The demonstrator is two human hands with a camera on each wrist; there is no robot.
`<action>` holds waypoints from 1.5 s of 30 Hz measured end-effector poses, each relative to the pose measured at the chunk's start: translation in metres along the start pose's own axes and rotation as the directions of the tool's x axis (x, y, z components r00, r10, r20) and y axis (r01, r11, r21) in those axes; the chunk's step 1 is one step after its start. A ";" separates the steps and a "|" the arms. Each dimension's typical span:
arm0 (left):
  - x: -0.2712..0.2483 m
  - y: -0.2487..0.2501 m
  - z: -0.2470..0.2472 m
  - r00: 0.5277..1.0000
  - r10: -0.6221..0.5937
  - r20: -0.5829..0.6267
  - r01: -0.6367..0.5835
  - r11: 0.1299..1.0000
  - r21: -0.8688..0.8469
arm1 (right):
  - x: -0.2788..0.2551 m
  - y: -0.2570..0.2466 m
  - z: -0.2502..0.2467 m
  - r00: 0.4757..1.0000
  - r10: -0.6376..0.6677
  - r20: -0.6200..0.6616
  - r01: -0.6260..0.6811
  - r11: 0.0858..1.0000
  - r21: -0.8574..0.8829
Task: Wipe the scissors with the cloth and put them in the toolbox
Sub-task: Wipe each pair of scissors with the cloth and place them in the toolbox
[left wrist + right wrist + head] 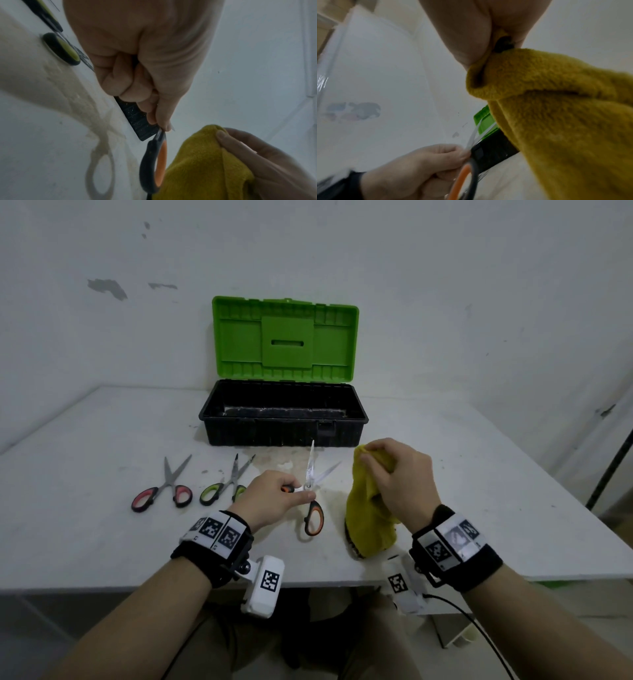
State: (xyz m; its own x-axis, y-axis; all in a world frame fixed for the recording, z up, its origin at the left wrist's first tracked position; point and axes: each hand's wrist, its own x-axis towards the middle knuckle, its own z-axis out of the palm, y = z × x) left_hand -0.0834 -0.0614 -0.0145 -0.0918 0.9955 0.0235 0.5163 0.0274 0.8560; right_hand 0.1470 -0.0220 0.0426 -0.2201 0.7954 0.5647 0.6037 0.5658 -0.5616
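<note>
My left hand (pixel 274 498) grips the orange-handled scissors (pixel 313 494) by one handle loop, lifted above the table with the blades spread and pointing away. The other orange and black loop (pixel 154 166) hangs free below the fingers (pixel 123 86). My right hand (pixel 397 474) grips a bunched yellow cloth (pixel 368 522) just right of the blades, its lower end resting on the table. In the right wrist view the cloth (pixel 556 108) fills the right side, with the scissors (pixel 464 180) and left hand (pixel 419 166) lower left. The toolbox (pixel 284 416) stands open behind them, black base, green lid upright.
Two more scissors lie on the white table (pixel 102 542) to the left: a red-handled pair (pixel 164 491) and a green-handled pair (pixel 224 484). A stained patch (pixel 281 463) marks the table before the toolbox. A dark pole (pixel 609 470) leans at the far right.
</note>
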 end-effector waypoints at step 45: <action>-0.001 0.020 -0.003 0.986 -0.163 -0.029 0.110 0.779 -0.617 | 0.008 0.007 0.006 0.999 0.037 0.032 -0.039 0.998 0.049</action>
State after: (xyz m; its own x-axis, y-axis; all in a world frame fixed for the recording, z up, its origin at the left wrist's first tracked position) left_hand -0.0760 -0.0617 0.0043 -0.1988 0.9748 -0.1012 -0.1336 0.0753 0.9882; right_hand 0.1450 -0.0101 0.0396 -0.2217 0.8223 0.5241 0.5738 0.5446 -0.6117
